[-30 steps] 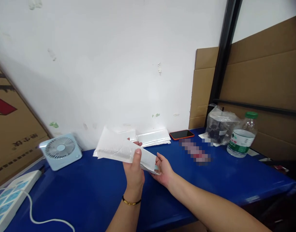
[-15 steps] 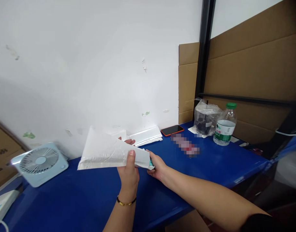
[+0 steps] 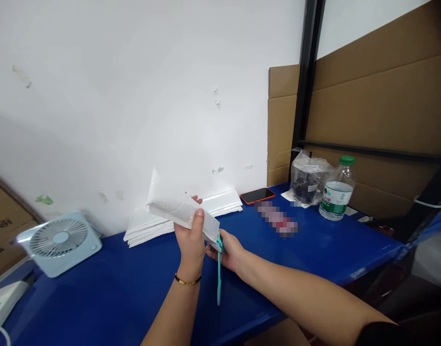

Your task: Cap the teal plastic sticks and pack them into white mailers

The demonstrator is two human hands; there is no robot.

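A white padded mailer (image 3: 173, 204) is held above the blue table, tilted with its near end down to the right. My left hand (image 3: 191, 235) is closed around its middle, thumb on top and fingertips showing behind. At the mailer's right end my right hand (image 3: 229, 250) is closed, its fingers partly hidden beneath and behind the mailer. A teal cord (image 3: 219, 269) hangs down from that end; what it is attached to inside is hidden. Behind my hands lie more white mailers (image 3: 148, 230), stacked against the wall.
A light blue fan (image 3: 62, 242) stands at the left. Along the back are an orange-edged phone (image 3: 257, 195), a bagged drink cup (image 3: 307, 180) and a green-capped water bottle (image 3: 337, 192). A blurred-out item lies on the blue table (image 3: 116, 288). Cardboard (image 3: 379, 105) walls the right side.
The mailer has turned so its wide face shows less and its right end dips. The teal cord now dangles from that end. More of the stacked mailers behind shows.
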